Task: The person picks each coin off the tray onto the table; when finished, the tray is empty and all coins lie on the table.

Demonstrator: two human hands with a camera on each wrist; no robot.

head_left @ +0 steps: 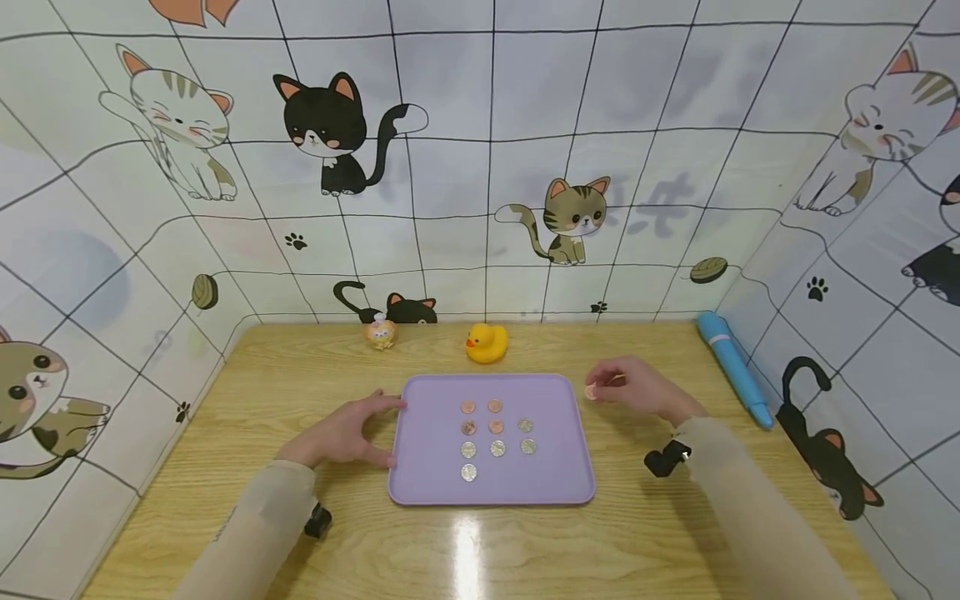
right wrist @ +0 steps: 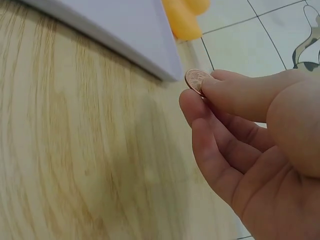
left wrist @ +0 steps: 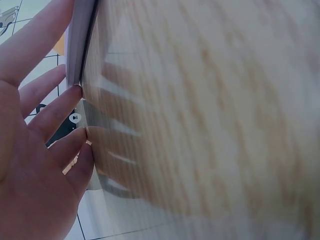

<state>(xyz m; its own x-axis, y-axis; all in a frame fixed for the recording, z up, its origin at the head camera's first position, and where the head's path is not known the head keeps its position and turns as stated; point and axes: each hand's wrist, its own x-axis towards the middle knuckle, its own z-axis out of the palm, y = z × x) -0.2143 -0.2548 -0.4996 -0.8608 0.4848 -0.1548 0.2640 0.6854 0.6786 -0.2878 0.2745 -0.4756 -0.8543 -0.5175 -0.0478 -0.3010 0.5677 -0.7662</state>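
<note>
A copper coin (right wrist: 195, 80) is pinched between the thumb and index finger of my right hand (head_left: 633, 387), just off the right edge of the lilac tray (head_left: 435, 492). My left hand (head_left: 341, 429) touches the tray's left rim with thumb and fingertips, its fingers spread; in the left wrist view the fingers (left wrist: 55, 115) lie along the tray's side. On the tray several coins lie flat in loose columns: copper coins such as one (head_left: 495, 406) toward the back, silver coins such as another (head_left: 468, 472) toward the front and right.
Behind the tray stand a yellow rubber duck (head_left: 487, 343) and a small orange figurine (head_left: 381, 332). A blue stick-like object (head_left: 735, 369) lies at the table's right edge. Cat-patterned cloth walls (head_left: 450, 183) enclose the wooden table (head_left: 360, 558) at the back and sides.
</note>
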